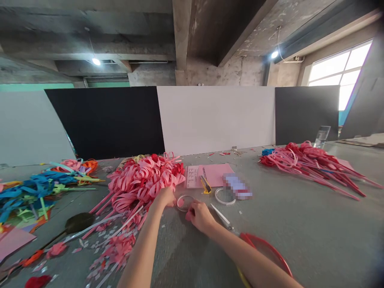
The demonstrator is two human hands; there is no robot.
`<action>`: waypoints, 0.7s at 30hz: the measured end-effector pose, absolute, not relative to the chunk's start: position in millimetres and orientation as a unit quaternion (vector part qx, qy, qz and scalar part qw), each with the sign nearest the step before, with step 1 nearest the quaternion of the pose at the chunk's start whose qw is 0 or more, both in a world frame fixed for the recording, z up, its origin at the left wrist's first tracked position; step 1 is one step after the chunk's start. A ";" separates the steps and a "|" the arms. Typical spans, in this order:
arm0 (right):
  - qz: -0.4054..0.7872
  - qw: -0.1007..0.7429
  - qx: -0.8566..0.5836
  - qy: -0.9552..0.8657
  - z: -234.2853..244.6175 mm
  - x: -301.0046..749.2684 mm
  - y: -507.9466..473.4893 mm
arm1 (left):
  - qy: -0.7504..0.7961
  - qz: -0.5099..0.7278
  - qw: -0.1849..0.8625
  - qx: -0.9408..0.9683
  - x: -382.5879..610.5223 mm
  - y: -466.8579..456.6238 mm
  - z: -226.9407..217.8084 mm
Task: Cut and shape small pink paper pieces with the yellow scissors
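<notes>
My left hand rests at the near edge of a heap of pink paper-strip flowers, its fingers curled against the strips. My right hand lies closed beside a clear tape ring, pinching a small pink piece between its fingers. The two hands sit close together on the grey table. A pair of scissors lies just right of my right hand.
A pink sheet with a yellow cutter, a second tape ring and a blurred object lie beyond. More pink flowers are piled at right, blue and green ones at left. A red hoop lies near my right arm.
</notes>
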State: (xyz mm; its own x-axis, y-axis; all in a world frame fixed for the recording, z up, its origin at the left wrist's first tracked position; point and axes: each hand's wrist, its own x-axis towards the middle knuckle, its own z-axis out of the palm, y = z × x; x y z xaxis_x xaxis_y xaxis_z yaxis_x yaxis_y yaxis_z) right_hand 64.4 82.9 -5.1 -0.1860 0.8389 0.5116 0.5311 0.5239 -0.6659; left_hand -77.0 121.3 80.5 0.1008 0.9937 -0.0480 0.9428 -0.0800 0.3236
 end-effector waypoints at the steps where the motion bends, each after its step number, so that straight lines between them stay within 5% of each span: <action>1: 0.170 0.457 -0.452 -0.747 0.0 64.7 82.4 | 0.657 0.080 0.140 0.737 -77.5 117.1 88.2; 6: 0.152 0.542 -0.440 -0.699 67.1 90.2 76.9 | 0.605 0.053 0.129 0.784 -71.1 86.1 128.6; 10: 0.159 0.599 -0.449 -0.644 112.2 133.6 53.8 | 0.562 0.096 0.051 0.820 -37.7 62.3 119.1; 17: 0.464 0.549 -0.454 -0.527 51.1 160.3 -3.1 | 0.551 0.105 -0.045 0.826 -19.9 60.2 39.1; 21: 0.518 0.544 -0.458 -0.475 28.7 153.0 -13.6 | 0.555 0.122 -0.052 0.821 -35.3 68.1 28.5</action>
State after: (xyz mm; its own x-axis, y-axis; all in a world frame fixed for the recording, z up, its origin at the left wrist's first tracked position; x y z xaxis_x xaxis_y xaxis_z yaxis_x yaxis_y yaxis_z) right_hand 153.0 -13.6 28.7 0.0117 0.9991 0.0413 -0.1292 0.0425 -0.9907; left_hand -35.3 68.1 28.5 0.3542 0.8989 0.2578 0.9242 -0.3787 0.0505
